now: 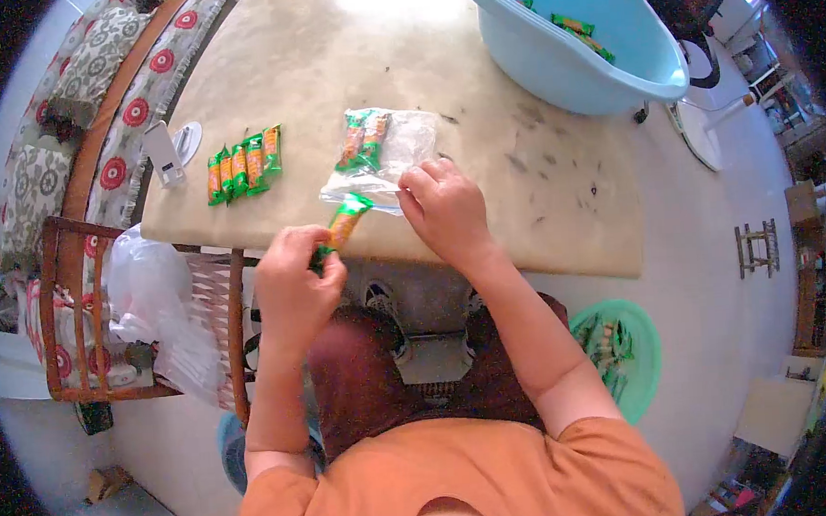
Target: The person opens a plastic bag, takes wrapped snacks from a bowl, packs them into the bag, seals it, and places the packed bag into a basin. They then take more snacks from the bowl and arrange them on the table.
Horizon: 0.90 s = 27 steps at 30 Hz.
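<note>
A green and orange wrapped snack [344, 224] is pinched in my left hand [300, 271] at the table's front edge. Its upper end points at the opening of a clear plastic bag [412, 144]. Two similar packets [364, 139] lie inside that bag. My right hand [445, 210] has its fingers closed on the bag's front right edge. To the left, a row of several green and orange packets [240, 166] lies on the table [277, 78].
A light blue basin [571, 63] with some packets stands at the back right. By the row is a small white stand [165, 157]. A wooden chair [145, 319] bearing plastic bags is at left; a green basin [643, 339] is on the floor at right.
</note>
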Tool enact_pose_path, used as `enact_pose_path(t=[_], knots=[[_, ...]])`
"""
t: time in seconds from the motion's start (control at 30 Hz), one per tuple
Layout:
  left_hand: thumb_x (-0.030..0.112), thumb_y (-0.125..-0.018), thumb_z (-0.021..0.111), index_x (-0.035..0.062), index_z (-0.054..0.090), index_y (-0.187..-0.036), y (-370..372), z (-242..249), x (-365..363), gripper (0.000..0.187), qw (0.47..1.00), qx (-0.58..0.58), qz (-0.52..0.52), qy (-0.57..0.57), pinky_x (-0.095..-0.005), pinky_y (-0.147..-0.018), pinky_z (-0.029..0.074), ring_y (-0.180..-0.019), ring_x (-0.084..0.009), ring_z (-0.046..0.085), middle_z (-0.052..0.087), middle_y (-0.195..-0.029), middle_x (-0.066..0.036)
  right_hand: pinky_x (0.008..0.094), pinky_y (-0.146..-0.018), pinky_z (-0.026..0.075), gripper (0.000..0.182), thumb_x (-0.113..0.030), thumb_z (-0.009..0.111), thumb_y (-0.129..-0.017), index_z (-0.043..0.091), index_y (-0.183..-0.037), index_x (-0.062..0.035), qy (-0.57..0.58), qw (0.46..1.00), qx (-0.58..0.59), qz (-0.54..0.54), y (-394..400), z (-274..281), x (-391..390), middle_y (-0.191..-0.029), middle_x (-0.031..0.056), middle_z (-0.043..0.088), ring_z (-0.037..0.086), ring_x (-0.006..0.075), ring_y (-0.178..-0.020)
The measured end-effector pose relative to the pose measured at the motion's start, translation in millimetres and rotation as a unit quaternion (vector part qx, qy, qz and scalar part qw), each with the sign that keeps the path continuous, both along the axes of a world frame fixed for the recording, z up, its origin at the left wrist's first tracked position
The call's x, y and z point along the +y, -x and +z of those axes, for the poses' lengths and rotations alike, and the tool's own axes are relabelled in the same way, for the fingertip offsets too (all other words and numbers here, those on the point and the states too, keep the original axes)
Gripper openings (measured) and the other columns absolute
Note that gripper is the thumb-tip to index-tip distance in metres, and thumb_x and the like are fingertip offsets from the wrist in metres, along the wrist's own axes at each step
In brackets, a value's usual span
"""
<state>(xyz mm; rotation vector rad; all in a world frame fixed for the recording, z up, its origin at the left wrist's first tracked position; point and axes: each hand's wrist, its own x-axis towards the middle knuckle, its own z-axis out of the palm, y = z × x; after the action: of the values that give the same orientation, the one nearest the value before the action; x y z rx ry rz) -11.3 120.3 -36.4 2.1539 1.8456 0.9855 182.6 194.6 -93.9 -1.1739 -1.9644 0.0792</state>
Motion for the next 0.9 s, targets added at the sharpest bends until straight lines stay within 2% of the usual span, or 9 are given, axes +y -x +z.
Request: enact_pose_path(t=[0.1,0.23,0.33,0.43,0.53,0.63,0.73,0.9], knots=[[0.007,-0.071,0.064,0.0048,0.06,-0.089,-16,-6,9,0.018,0.998,0.055,-0.015,0.002,-0.0431,-0.068,0.049,-0.077,-0.0336,0.061,0.061,-0.084,-0.014,0.0414,-0.065,0.049,0.008,-0.011,0.065,-0.076,0.058,-0.079,-0.0086,-0.018,1.0,0.011,0.003,2,1,-1,-0.078,0.0083,0.059,0.058,0.0296,-0.079],[0.01,-0.072,0.065,0.0042,0.06,-0.088,-38,-17,31,0.017,0.998,0.056,-0.001,0.009,-0.0433,-0.068,0.049,-0.078,-0.0343,0.061,0.061,-0.083,-0.015,0.0418,-0.066,0.048,0.009,-0.011,0.066,-0.075,0.058,-0.078,-0.0086,-0.037,0.999,0.026,0.014,3,1,0,-0.077,0.0087,0.059,0.058,0.0302,-0.078],[0.012,-0.075,0.066,0.0045,0.059,-0.089,-53,-27,50,0.018,0.998,0.044,0.044,0.011,-0.0427,-0.07,0.049,-0.079,-0.0336,0.061,0.061,-0.085,-0.014,0.042,-0.066,0.048,0.009,-0.012,0.067,-0.076,0.058,-0.077,-0.0086,-0.004,0.999,0.028,0.022,3,1,-2,-0.076,0.009,0.059,0.058,0.0309,-0.077],[0.015,-0.077,0.067,0.0042,0.059,-0.096,-49,-47,58,0.023,0.996,0.067,-0.013,-0.063,-0.0424,-0.07,0.049,-0.085,-0.0333,0.061,0.061,-0.092,-0.013,0.0418,-0.066,0.048,0.01,-0.013,0.067,-0.076,0.058,-0.076,-0.0083,0.003,1.0,0.016,0.023,1,-2,0,-0.076,0.0093,0.059,0.058,0.0312,-0.076],[0.017,-0.077,0.068,0.0078,0.059,-0.104,-34,-46,49,0.03,0.988,0.01,-0.106,-0.116,-0.0418,-0.075,0.047,-0.091,-0.0298,0.06,0.06,-0.099,-0.01,0.0416,-0.066,0.048,0.011,-0.013,0.067,-0.076,0.057,-0.076,-0.0085,0.003,1.0,0.019,0.021,-4,-2,1,-0.076,0.0091,0.059,0.058,0.0309,-0.076],[0.016,-0.075,0.067,0.0135,0.062,-0.105,-31,-26,42,0.03,0.975,0.145,-0.07,-0.152,-0.0397,-0.081,0.044,-0.095,-0.0257,0.059,0.059,-0.103,-0.007,0.0415,-0.065,0.049,0.011,-0.014,0.066,-0.076,0.057,-0.076,-0.0085,0.023,1.0,0.003,0.017,-6,-3,-1,-0.077,0.0083,0.059,0.058,0.0306,-0.076],[0.014,-0.073,0.066,0.018,0.066,-0.098,-26,-19,61,0.025,0.953,0.196,-0.157,-0.167,-0.0378,-0.084,0.041,-0.095,-0.021,0.059,0.061,-0.099,-0.002,0.0411,-0.065,0.049,0.01,-0.015,0.066,-0.077,0.058,-0.076,-0.0087,0.016,0.999,-0.012,0.031,-6,0,-1,-0.077,0.0073,0.058,0.058,0.0298,-0.076],[0.013,-0.072,0.065,0.0195,0.069,-0.093,-22,-31,86,0.022,0.954,0.186,-0.196,-0.129,-0.0365,-0.079,0.041,-0.09,-0.0193,0.059,0.062,-0.085,0.002,0.0405,-0.067,0.049,0.009,-0.014,0.064,-0.077,0.058,-0.076,-0.0087,0.012,0.997,-0.051,0.049,-9,-5,1,-0.076,0.0068,0.058,0.058,0.0284,-0.075]])
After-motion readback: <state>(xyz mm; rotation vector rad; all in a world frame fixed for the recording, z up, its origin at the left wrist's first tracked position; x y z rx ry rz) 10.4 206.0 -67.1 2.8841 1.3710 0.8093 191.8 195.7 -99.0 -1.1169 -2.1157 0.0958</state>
